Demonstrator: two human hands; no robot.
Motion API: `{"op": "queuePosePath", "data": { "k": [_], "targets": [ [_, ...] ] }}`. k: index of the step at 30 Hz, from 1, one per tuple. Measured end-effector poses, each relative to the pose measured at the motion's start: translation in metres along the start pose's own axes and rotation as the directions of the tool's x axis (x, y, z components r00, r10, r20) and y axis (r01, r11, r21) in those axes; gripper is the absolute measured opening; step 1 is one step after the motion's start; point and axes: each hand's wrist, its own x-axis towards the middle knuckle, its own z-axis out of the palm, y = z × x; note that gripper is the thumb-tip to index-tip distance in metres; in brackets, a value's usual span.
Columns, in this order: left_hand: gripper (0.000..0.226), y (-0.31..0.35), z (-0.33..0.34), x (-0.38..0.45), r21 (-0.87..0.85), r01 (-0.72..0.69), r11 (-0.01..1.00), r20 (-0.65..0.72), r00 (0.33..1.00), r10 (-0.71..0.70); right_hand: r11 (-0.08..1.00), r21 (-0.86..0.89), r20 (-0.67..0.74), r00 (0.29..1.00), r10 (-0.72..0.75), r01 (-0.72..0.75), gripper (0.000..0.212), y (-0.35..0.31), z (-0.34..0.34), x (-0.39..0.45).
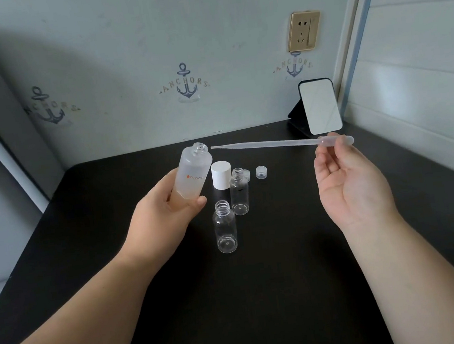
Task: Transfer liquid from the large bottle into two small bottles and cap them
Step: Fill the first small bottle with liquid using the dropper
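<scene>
You are early in the task — both small bottles (225, 230) stand uncapped and look empty near the middle of the bench (289, 278), their clear caps (260, 172) lying loose toward its back edge beside the white cap (221, 176). Your left hand (162, 211) grips the large bottle (193, 175), open and tilted. Your right hand (348, 183) pinches the bulb of the pipette (282, 143), its tip just beside the bottle's mouth — not yet inside. Drawing, filling and capping all remain.
</scene>
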Motion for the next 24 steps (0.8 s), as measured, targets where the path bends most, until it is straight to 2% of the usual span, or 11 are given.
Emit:
{"op": "queuePosePath", "data": {
  "k": [4,16,24],
  "targets": [
    [0.053,0.003,-0.001,-0.001,0.024,-0.038,0.999,0.011,0.999,0.038,0.998,-0.047,0.017,0.999,-0.029,0.03,0.011,-0.001,0.001,-0.002],
    [0.069,-0.002,-0.001,0.001,0.137,-0.019,0.99,-0.012,1.0,0.021,0.987,-0.133,0.056,0.995,-0.081,0.088,0.009,-0.006,-0.001,-0.001],
    [0.07,0.0,-0.001,0.002,0.159,-0.031,0.987,-0.012,0.999,0.033,0.973,-0.181,0.09,0.988,-0.128,0.142,0.026,-0.012,0.008,0.005]
  ]
}}
